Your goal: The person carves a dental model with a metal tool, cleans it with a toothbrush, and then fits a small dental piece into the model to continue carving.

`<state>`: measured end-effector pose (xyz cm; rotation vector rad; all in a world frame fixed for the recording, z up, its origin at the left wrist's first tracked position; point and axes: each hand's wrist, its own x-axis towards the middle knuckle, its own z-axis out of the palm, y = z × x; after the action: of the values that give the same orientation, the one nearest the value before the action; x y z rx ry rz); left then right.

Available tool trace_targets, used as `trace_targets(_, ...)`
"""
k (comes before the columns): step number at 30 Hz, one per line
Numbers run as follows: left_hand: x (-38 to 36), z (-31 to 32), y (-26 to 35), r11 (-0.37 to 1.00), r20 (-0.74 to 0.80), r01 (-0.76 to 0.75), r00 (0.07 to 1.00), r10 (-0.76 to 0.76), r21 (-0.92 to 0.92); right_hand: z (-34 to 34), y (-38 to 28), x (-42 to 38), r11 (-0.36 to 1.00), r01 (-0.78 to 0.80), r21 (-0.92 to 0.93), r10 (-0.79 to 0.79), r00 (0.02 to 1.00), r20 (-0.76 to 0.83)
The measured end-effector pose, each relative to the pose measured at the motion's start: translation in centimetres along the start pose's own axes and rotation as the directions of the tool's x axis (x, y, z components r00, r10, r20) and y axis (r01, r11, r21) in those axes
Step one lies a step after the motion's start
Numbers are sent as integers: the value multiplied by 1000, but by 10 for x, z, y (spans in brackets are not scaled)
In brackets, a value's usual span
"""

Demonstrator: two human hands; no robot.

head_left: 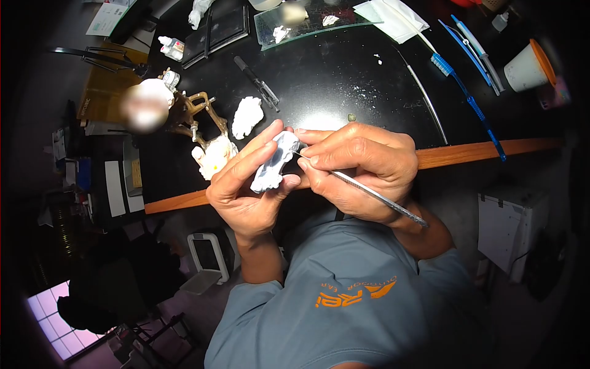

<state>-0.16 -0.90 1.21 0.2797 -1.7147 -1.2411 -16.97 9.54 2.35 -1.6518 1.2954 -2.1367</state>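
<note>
My left hand (246, 184) is closed around a white plaster dental model (276, 161), thumb below and fingers along its far side. My right hand (362, 166) grips a thin metal carving tool (375, 195) like a pen. The tool's tip meets the right side of the model, and the right fingertips rest close to that edge. Just beyond the left fingers lies another white plaster piece (247, 117). A brown articulator (200, 111) stands to the left, with a cream-coloured cast (216, 157) near its front.
A wooden edge (178, 202) borders the black table. Behind are a black pen-like tool (257, 83), a glass slab (307, 27) and a small bottle (171, 48). On the right are a metal rod (428, 101), a blue brush (470, 101) and an orange-rimmed cup (527, 67).
</note>
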Motion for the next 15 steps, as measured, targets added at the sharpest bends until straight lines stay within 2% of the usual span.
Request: trace_targets(15, 2, -1, 1, 1000, 9, -24, 1000, 24, 14, -2, -1, -1, 1000, 1, 10, -1, 1000, 22)
